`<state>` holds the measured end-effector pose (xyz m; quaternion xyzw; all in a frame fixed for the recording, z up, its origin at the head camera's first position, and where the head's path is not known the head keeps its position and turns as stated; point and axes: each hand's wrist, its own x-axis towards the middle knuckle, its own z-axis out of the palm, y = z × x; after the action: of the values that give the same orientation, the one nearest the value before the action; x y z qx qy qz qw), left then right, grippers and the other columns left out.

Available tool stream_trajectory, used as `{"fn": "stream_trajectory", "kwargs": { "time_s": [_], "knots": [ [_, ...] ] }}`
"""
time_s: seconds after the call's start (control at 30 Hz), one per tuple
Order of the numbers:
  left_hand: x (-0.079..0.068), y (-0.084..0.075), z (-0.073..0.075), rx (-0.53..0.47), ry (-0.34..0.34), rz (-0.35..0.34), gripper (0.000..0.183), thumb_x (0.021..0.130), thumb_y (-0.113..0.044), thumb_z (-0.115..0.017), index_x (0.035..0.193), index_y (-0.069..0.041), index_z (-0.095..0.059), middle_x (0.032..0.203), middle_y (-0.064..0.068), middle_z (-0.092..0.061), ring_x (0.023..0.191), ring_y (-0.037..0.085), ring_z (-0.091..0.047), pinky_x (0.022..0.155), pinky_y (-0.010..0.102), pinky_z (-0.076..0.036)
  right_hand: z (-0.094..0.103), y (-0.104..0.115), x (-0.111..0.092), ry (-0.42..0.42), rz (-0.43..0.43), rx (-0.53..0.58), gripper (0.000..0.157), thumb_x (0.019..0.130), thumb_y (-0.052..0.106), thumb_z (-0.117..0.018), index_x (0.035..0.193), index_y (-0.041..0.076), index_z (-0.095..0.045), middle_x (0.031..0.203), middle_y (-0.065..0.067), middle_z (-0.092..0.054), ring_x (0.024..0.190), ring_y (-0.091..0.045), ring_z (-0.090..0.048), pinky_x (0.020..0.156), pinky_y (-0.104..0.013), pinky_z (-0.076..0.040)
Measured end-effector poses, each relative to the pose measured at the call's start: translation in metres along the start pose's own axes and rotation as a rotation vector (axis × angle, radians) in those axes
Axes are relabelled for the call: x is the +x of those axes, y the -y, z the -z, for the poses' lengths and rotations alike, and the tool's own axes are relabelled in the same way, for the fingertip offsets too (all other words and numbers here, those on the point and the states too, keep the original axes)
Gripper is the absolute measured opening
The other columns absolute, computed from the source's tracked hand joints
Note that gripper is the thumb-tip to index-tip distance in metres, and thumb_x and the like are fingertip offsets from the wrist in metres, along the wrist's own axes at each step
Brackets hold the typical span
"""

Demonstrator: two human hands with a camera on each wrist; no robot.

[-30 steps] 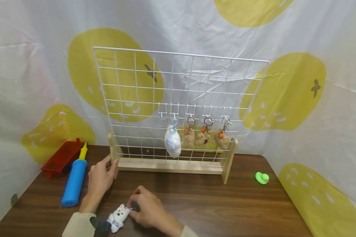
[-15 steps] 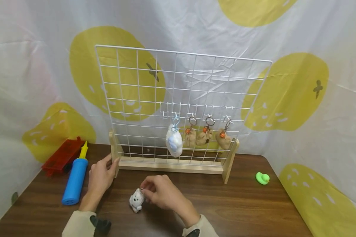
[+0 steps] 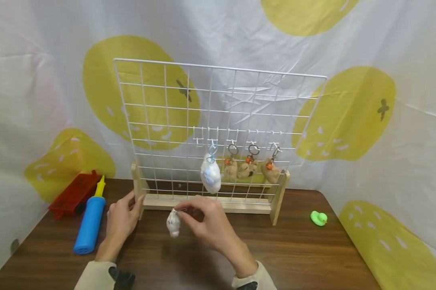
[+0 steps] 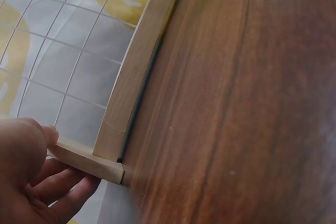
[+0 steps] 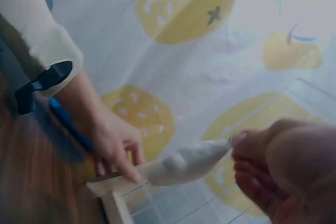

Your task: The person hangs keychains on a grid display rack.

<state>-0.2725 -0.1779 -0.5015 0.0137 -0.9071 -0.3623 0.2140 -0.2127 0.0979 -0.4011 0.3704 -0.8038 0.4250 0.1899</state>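
right hand (image 3: 207,225): fingers pinch the white plush keychain (image 3: 173,223), lifted off the surface (image 3: 312,253) before the rack (image 3: 210,203) | left hand (image 3: 121,219): fingers clasp the rack's wooden foot

You are wearing a pale cream, long-sleeved top, and both sleeves end at your wrists. Your left sleeve (image 3: 94,275) has a soft, slightly loose cuff. A black strap with a rounded black clip (image 3: 122,278) sits on that wrist, just past the cuff. Your right sleeve (image 3: 255,276) has a dark strap (image 3: 247,286) at its cuff too. Your left hand (image 3: 121,217) and right hand (image 3: 207,223) are bare, without rings or gloves.
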Motion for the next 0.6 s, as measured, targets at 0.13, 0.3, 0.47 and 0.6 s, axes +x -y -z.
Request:
{"fn": "stream_trajectory", "kwargs": {
  "time_s": [0.13,0.3,0.47,0.6],
  "knots": [
    [-0.001,-0.001,0.001,0.005,0.002,0.007,0.048,0.111,-0.033,-0.064,0.15,-0.006,-0.063,0.124,0.026,-0.077,0.11,0.048,-0.077,0.1,0.071,-0.055,0.007,0.011,0.008,-0.028,0.112,0.021,0.012,0.1,0.011,-0.078,0.111,0.014,-0.079,0.1,0.002,-0.077,0.087,-0.004,-0.07,0.078,-0.017,-0.06],
    [0.0,-0.001,0.002,0.006,-0.01,0.013,0.045,0.11,-0.033,-0.065,0.147,-0.007,-0.065,0.123,0.025,-0.078,0.111,0.048,-0.077,0.102,0.071,-0.054,0.014,0.02,0.023,-0.079,0.133,0.054,0.011,0.101,0.01,-0.076,0.111,0.012,-0.079,0.104,0.0,-0.078,0.099,-0.011,-0.073,0.088,-0.025,-0.062],
    [0.0,-0.001,0.003,-0.002,-0.008,0.007,0.044,0.11,-0.033,-0.065,0.147,-0.008,-0.065,0.122,0.025,-0.078,0.108,0.047,-0.078,0.1,0.071,-0.055,0.018,0.021,0.037,-0.152,0.065,0.173,0.011,0.103,0.008,-0.072,0.113,0.007,-0.078,0.109,-0.006,-0.075,0.103,-0.016,-0.074,0.092,-0.034,-0.065],
    [0.0,-0.001,0.002,-0.003,-0.005,-0.004,0.045,0.11,-0.032,-0.065,0.148,-0.007,-0.065,0.12,0.026,-0.079,0.105,0.047,-0.078,0.098,0.07,-0.056,0.022,0.023,0.043,-0.186,0.038,0.113,0.011,0.102,0.008,-0.072,0.112,0.009,-0.079,0.109,-0.006,-0.071,0.105,-0.017,-0.071,0.091,-0.031,-0.064]
  ]
}}
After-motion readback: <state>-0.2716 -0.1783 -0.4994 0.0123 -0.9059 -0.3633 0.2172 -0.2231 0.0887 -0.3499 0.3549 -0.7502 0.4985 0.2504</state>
